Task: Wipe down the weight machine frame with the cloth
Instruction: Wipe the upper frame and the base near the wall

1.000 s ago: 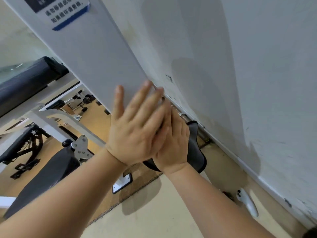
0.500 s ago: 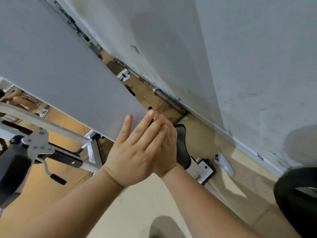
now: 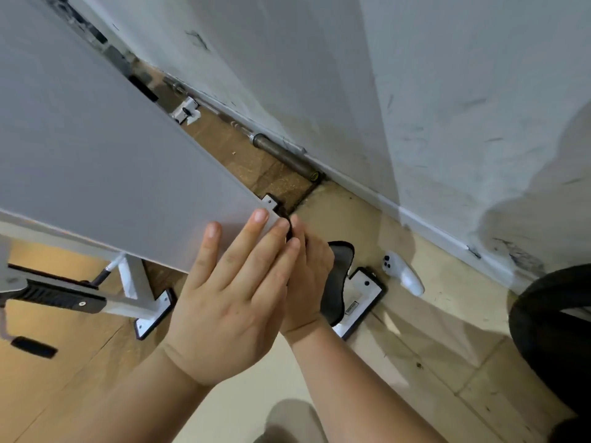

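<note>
Left hand [image 3: 233, 298] flat, fingers straight, on the bottom corner of the grey frame panel [image 3: 112, 155]. Right hand [image 3: 308, 282] tucked behind it, dark cloth [image 3: 339, 276] hanging out at 3 o'clock — finger curl hidden, can't tell the grip. Wipe looks to be at the panel's low end — white leg [image 3: 131, 276] at 9 o'clock and base plate [image 3: 364, 289] at 3 o'clock probably still to do.

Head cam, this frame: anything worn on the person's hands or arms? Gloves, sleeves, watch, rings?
No gloves on the left hand or right hand. The left forearm and right forearm are bare to the picture's edge, with no sleeve in view. No watch, band or ring shows. Nails on the left fingers are short and unpainted. Much of the right hand is hidden behind the left.
</note>
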